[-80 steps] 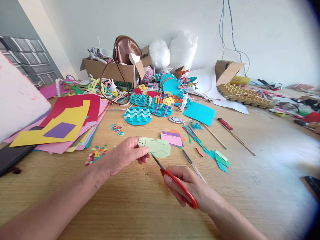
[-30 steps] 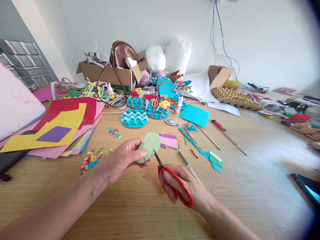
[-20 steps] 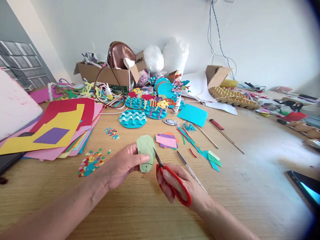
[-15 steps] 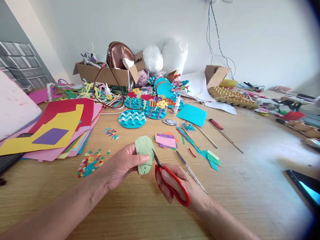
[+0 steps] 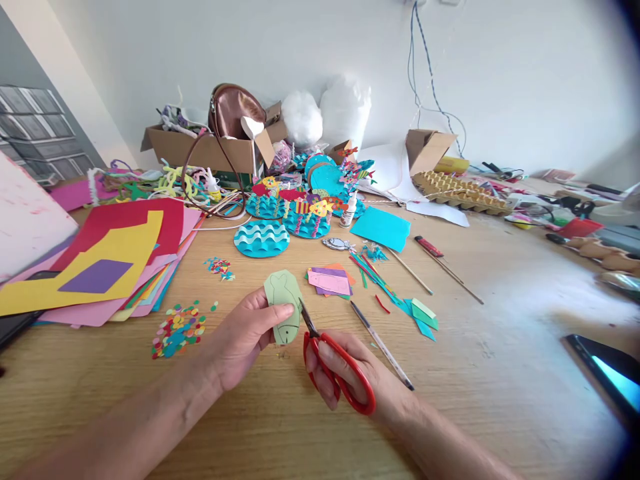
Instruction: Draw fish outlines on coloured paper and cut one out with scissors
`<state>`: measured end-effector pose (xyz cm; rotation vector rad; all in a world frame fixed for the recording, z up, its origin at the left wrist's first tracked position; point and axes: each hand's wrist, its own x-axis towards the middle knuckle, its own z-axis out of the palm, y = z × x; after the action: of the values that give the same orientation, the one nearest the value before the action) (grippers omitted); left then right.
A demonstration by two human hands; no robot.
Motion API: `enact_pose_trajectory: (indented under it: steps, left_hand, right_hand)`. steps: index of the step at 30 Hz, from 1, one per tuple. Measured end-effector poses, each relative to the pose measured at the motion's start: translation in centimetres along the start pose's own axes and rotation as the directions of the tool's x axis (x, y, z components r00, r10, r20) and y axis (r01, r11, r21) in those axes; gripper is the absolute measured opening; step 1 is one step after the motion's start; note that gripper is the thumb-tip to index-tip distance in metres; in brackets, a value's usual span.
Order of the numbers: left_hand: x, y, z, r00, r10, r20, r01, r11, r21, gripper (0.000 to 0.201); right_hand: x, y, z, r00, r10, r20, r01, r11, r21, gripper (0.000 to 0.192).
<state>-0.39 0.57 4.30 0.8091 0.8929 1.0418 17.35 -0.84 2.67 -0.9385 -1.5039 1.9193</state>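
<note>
Between the thumb and fingers of my left hand (image 5: 253,327) is a light green piece of paper (image 5: 283,288) with a fish outline drawn on it, its head pointing down. My right hand (image 5: 345,367) grips red-handled scissors (image 5: 367,393), fingers through the loops. The dark blades meet the right edge of the green paper. Beyond the hands lies a small stack of coloured paper pieces (image 5: 330,281), a pink one with a drawn outline on top. A pen (image 5: 383,345) rests just right of the scissors.
Coloured sheets (image 5: 115,233) are piled at left, near paper dots (image 5: 177,330). Blue wavy paper bases (image 5: 261,239) with paper fish stand mid-table, beside a glue bottle (image 5: 348,212). Paper strips (image 5: 380,283) and wooden sticks lie to the right. A phone (image 5: 600,373) sits at far right.
The view has shifted slightly, so most things sit a little further left. Both hands keep their holds, and the scissor blades remain at the paper's right edge.
</note>
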Motion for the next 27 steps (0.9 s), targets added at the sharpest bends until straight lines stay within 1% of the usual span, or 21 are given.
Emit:
enact_pose_trajectory:
  steps: [3, 6, 10, 15, 17, 23, 27]
  left_hand:
    - [-0.04, -0.02, 0.14, 0.999, -0.015, -0.037, 0.014, 0.999, -0.041, 0.018]
    - [-0.07, 0.12, 0.28, 0.998, -0.032, -0.045, 0.030, 0.998, -0.051, 0.018]
    - [-0.04, 0.19, 0.29, 0.999, -0.042, -0.019, 0.042, 0.998, -0.042, 0.018]
    - [0.04, -0.02, 0.03, 0.998, -0.041, 0.050, 0.042, 0.999, -0.011, 0.018]
    - [0.02, -0.02, 0.05, 0.997, -0.050, 0.054, 0.051, 0.999, -0.008, 0.019]
    - [-0.07, 0.20, 0.30, 0.995, -0.093, 0.024, 0.094, 0.994, -0.049, 0.019]
    - [-0.02, 0.17, 0.24, 0.994, -0.110, 0.011, 0.111, 0.992, -0.053, 0.020]
  right_hand:
    - [-0.01, 0.10, 0.05, 1.000, -0.014, 0.009, 0.014, 1.000, 0.019, 0.043]
    - [-0.05, 0.19, 0.05, 1.000, -0.022, 0.014, 0.022, 0.999, 0.024, 0.043]
    - [-0.05, 0.27, -0.02, 1.000, -0.026, 0.005, 0.026, 0.999, 0.027, 0.042]
    - [0.00, 0.21, -0.04, 1.000, -0.025, 0.005, 0.025, 0.999, 0.040, 0.043]
    - [-0.02, 0.14, -0.02, 1.000, -0.018, 0.006, 0.017, 0.999, 0.035, 0.043]
    - [-0.10, -0.19, -0.06, 1.000, -0.011, -0.001, 0.011, 0.999, -0.041, 0.042]
    - [-0.11, -0.24, -0.18, 1.000, 0.016, -0.007, -0.016, 0.996, -0.093, 0.044]
